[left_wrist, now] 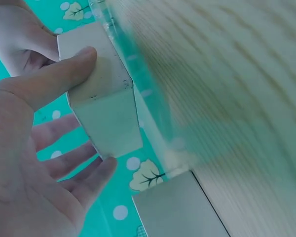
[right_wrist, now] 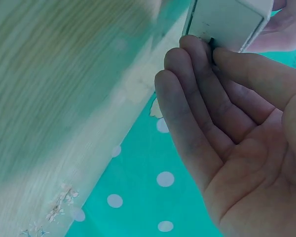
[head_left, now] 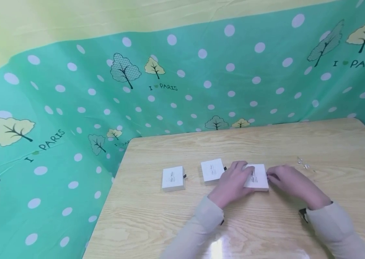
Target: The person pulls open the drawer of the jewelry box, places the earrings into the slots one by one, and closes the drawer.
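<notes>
A pale wooden table [head_left: 331,144] stands against a green cloth backdrop [head_left: 72,90] printed with white dots and trees. Three small white boxes lie in a row on it. The person's two hands meet at the right-hand box [head_left: 259,177].

The left hand [head_left: 234,183] lies over the near left part of that box. Seen from its wrist, the thumb [left_wrist: 59,74] presses one face of the box [left_wrist: 106,113] and the fingers [left_wrist: 84,173] curl under the opposite side, so the box sits clamped between them. The right hand [head_left: 291,183] comes in from the other end. Its fingers lie close together, nearly straight, and the thumb and fingertips [right_wrist: 197,54] pinch a small dark tab on the box's end face [right_wrist: 227,22].

The middle box [head_left: 212,170] sits just beyond the left hand's knuckles. The left box [head_left: 173,178] lies well apart, further to that side. A little cluster of small pale trinkets [head_left: 303,163] rests past the right hand's fingertips.

The step in hand appears to be opening this box by its tab. The next move probably calls for a steady hold by the left hand while the right draws the tab straight outward.
</notes>
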Tool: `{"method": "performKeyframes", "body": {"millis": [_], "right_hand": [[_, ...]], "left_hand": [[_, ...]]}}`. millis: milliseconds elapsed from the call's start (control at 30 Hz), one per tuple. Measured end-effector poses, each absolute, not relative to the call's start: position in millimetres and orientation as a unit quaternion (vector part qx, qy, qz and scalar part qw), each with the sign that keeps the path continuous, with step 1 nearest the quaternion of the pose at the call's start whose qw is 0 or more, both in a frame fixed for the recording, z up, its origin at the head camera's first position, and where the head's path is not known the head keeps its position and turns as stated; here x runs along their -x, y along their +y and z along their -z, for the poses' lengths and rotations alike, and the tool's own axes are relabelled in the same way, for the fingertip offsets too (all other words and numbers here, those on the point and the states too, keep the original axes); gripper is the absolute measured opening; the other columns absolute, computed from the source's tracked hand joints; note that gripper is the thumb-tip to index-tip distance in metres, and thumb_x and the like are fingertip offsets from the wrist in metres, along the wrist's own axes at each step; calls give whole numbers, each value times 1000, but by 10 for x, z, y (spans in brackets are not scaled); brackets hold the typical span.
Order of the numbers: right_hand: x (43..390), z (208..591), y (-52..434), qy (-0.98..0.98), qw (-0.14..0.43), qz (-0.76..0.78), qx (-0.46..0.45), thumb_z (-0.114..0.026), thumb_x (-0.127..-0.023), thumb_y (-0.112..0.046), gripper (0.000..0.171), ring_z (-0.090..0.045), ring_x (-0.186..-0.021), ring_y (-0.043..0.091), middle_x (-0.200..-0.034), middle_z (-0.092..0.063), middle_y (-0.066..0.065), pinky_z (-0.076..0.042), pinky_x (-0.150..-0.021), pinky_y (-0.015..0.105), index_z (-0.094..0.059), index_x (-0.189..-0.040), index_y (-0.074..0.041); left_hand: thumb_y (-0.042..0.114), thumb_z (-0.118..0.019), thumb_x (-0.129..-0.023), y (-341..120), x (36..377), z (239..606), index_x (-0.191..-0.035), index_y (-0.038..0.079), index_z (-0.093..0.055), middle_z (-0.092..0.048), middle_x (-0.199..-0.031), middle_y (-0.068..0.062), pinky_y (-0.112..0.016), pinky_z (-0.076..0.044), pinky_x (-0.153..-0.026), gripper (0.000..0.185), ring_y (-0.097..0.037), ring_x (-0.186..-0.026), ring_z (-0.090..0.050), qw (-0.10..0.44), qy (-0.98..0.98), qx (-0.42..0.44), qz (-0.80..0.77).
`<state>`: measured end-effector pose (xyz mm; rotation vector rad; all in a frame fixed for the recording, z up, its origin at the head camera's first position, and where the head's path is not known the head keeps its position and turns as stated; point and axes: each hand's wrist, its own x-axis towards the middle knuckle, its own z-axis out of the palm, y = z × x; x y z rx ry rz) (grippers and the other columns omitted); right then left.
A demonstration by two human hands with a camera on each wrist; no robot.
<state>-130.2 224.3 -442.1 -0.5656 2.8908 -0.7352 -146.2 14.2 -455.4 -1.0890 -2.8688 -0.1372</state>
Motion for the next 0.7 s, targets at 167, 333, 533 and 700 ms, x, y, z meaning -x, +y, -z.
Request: {"method": "performKeyframes", "body": {"millis": [167,333,533,700], "right_hand": [[1238,4404,2190,950,46,242,193,-64,-93,-5,12,-71,-85,27,-89,-74,6,-57,-79,48,-75,-96,-5],[1205,4404,2156,948,47,245,200,-64,-92,-5,11,-71,-86,26,-88,-74,4,-57,-80,47,-75,-94,-7],[1190,4430,2135,938,56,260,220,-65,-91,-4,11,-68,-81,16,-86,-73,0,-58,-76,43,-74,-91,-9],[1174,4452,2108,931,64,274,232,-64,-92,-5,11,-64,-77,8,-86,-72,-3,-57,-73,37,-74,-91,-11]], "left_hand": [[51,-79,-80,56,1431,4559,-140,22,-53,-49,-144,0,-26,-42,-107,72,-14,-133,-45,40,-929,363,56],[51,-79,-79,-4,1385,4554,-138,21,-54,-50,-142,0,-26,-39,-110,71,-14,-132,-45,43,-929,364,60],[53,-78,-79,-65,1322,4540,-137,21,-55,-51,-140,0,-24,-39,-110,70,-14,-130,-46,45,-929,363,57],[54,-78,-78,-132,1265,4546,-136,21,-56,-52,-139,0,-24,-38,-110,70,-13,-129,-47,51,-928,366,58]]}}
